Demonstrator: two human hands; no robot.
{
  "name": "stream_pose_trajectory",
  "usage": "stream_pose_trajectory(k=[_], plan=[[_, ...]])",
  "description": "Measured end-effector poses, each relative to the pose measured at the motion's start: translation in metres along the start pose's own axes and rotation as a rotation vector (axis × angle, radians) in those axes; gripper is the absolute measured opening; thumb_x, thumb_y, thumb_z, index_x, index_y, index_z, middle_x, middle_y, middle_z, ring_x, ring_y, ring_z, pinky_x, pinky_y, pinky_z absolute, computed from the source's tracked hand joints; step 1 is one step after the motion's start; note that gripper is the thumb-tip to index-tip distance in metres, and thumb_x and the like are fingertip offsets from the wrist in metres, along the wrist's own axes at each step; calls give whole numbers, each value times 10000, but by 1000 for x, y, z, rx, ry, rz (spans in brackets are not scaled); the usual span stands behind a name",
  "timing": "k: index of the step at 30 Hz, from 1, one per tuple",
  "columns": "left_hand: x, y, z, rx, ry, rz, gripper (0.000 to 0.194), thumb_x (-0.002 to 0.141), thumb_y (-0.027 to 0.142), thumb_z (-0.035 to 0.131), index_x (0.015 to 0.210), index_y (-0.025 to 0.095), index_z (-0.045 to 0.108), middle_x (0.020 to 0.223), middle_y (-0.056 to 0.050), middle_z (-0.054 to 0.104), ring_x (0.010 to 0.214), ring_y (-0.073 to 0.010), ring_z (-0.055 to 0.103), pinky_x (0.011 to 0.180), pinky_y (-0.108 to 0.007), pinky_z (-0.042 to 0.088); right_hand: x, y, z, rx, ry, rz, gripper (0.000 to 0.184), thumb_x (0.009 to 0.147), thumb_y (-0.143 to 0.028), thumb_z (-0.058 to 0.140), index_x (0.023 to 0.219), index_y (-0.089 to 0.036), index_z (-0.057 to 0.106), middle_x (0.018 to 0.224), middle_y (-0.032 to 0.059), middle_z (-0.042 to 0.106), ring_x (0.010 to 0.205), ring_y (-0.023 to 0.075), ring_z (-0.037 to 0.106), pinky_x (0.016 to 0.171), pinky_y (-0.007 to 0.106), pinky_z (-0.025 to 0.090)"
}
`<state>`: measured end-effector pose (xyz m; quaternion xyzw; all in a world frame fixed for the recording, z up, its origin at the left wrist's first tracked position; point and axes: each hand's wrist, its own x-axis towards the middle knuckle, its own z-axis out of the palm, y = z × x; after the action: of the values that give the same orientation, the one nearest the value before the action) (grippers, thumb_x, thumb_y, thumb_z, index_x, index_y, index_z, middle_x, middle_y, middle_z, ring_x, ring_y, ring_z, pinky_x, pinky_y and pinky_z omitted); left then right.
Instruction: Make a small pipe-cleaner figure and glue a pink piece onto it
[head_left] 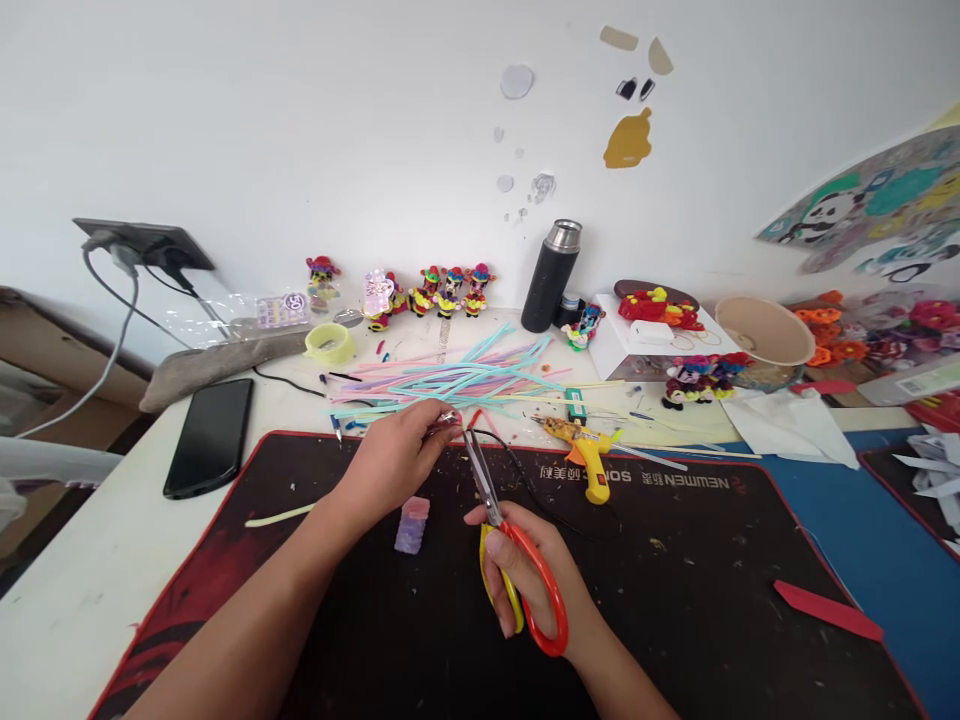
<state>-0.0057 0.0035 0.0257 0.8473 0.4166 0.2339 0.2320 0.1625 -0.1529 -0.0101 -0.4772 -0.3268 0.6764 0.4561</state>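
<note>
My right hand (532, 560) grips scissors (486, 485) with one red and one yellow handle; their blades point up and away from me, tips by my left fingers. My left hand (401, 445) is pinched around a small shiny piece (450, 418), too small and covered to name. A short red strip (475, 417) shows just beyond the scissor tips; whether it joins the held piece I cannot tell. Below the left hand, a pink and purple fuzzy block (412, 525) lies on the black desk mat (420, 640). A pale yellow stem (281, 516) lies partly behind my left forearm.
Pastel pipe cleaners (450, 375) are piled behind the mat. A yellow glue gun (589, 455) lies right of my hands, its black cable near the scissors. A black thermos (553, 275), small figures (450, 292) and a beige bowl (765, 330) stand along the wall. A phone (210, 435) lies left.
</note>
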Motion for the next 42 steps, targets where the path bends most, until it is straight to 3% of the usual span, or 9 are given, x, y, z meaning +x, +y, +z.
stream_pose_trajectory(k=[15,42], plan=[[-1,-2,1,20,26,69,188,1028,341,526,1014,208,657,924,-50,750,818,-229,707,708,-295,459,1,0,2,-47,18,18,595,913,-626,690,1231,-131,604,508,-91,547,296,70,430,317,163,322],[-1,0,-2,-3,35,38,202,1004,352,545,1010,207,685,915,-52,773,783,-211,702,707,-299,468,0,1,2,-79,29,29,565,923,-595,691,1239,-133,611,462,-119,484,298,66,393,323,161,289]])
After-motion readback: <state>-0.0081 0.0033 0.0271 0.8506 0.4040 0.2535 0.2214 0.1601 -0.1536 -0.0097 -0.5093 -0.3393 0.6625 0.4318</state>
